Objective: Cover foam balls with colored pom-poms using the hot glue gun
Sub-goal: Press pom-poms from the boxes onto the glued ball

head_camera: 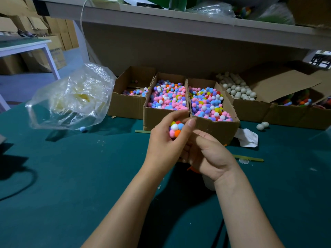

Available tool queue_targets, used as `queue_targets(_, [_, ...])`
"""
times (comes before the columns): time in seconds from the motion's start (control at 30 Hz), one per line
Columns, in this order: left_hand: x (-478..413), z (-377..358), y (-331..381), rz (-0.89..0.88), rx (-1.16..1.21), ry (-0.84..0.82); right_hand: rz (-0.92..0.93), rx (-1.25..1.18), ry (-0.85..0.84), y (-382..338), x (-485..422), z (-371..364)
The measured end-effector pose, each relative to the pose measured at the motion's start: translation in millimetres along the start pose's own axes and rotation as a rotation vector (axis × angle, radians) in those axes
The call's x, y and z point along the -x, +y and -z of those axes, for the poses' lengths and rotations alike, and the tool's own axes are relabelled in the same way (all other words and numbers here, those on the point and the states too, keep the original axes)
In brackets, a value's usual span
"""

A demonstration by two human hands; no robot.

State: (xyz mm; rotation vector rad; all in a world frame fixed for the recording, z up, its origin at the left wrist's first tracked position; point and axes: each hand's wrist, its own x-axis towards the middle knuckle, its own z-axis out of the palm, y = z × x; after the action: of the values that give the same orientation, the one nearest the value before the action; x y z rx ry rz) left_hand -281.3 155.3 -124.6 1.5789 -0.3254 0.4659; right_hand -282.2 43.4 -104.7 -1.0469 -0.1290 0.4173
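The green desk [71,176] carries a row of cardboard boxes along its far edge. Two boxes hold mixed pom-poms [167,97], and the box of bare foam balls [238,88] stands to their right. A crumpled plastic bag [75,97] lies well apart on the left.

In front of the pom-pom boxes, the left hand [164,145] holds the ball being worked on [175,128] above the desk. Its fingers [171,116] curl over the top and its thumb presses the right side. The face of the ball that shows is fully covered in white, blue, orange, pink, red and yellow pom-poms.

The right hand [209,154] sits just beside and below, with its fingers curled in towards the left palm. I cannot tell whether they pinch anything. An orange and pale shape under the right wrist [190,168] may be the glue gun, but it is mostly hidden.

This looks like the pressing and checking step, late in covering this ball. The next move probably calls for turning the ball to look for bare foam. Any gap would need glue dabbed on it, then one pom-pom from the nearest box seated while the glue is hot, with fingertips kept off the glue.

Two loose foam balls [262,125] and a stray blue pom-pom [83,129] lie on the desk.
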Motion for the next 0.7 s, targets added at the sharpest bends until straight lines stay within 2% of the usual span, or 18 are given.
queue_targets(0.3, [-0.9, -0.9, 0.1, 0.023, 0.007, 0.061, -0.002, -0.023, 0.010, 2.5, -2.6, -0.4])
queue_targets(0.37, [-1.9, 0.2, 1.2, 0.097, 0.033, 0.047, 0.014, -0.014, 0.025, 2.5, -3.6, -0.4])
queue_targets(0.43, [-4.7, 1.0, 2.4, 0.212, 0.095, -0.007, 0.065, 0.059, 0.109, 3.0, -5.2, 1.1])
queue_targets(0.5, [-10.3, 5.4, 3.4, 0.371, 0.312, -0.023, 0.128, 0.064, 0.225, 1.0, -6.2, 4.8])
queue_targets(0.57, [-14.9, 14.9, 1.2, 0.475, 0.679, -0.002, 0.190, -0.081, 0.273, -3.6, -6.5, 9.8])
queue_targets(0.63, [-15.7, 24.7, 1.5, 0.487, 1.029, 0.006, 0.242, -0.263, 0.262, -8.4, -5.2, 13.2])
queue_targets(0.7, [-15.4, 29.6, -0.5, 0.479, 1.224, -0.005, 0.276, -0.366, 0.244, -9.7, -4.8, 13.6])
